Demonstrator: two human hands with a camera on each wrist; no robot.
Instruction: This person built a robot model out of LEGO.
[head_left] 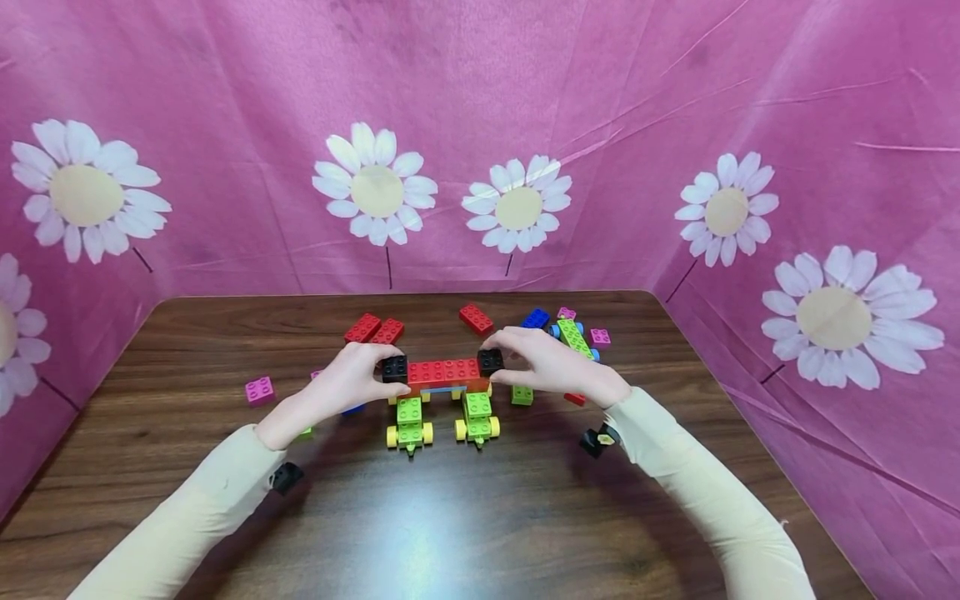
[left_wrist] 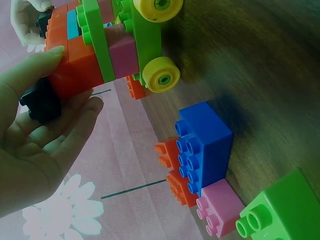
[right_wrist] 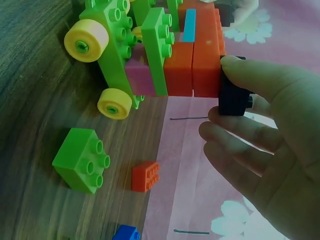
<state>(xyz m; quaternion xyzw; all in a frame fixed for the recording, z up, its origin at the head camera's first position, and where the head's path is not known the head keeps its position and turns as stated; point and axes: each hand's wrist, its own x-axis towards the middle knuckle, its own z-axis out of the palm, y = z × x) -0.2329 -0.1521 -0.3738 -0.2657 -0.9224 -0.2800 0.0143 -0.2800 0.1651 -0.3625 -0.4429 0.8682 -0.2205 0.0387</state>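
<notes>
A toy built of bricks stands on the table in the middle of the head view. Its base is two green wheeled chassis [head_left: 409,421] with yellow wheels [left_wrist: 161,75]. Pink and green bricks and a blue piece [right_wrist: 189,25] sit between the chassis and a row of red bricks [head_left: 442,372]. A black brick [head_left: 394,368] is at the left end of the row, another black brick [right_wrist: 233,92] at the right end. My left hand [head_left: 347,372] pinches the left black brick, thumb tip reaching the red brick. My right hand [head_left: 536,360] pinches the right one between thumb and fingers.
Loose red bricks [head_left: 363,327] lie behind the toy. A pink brick [head_left: 260,391] is at the left. On the right are a green brick [head_left: 522,395], a blue brick [head_left: 536,318] and a green chassis with blue wheels [head_left: 572,336]. A flowered pink cloth [head_left: 450,267] hangs behind the table.
</notes>
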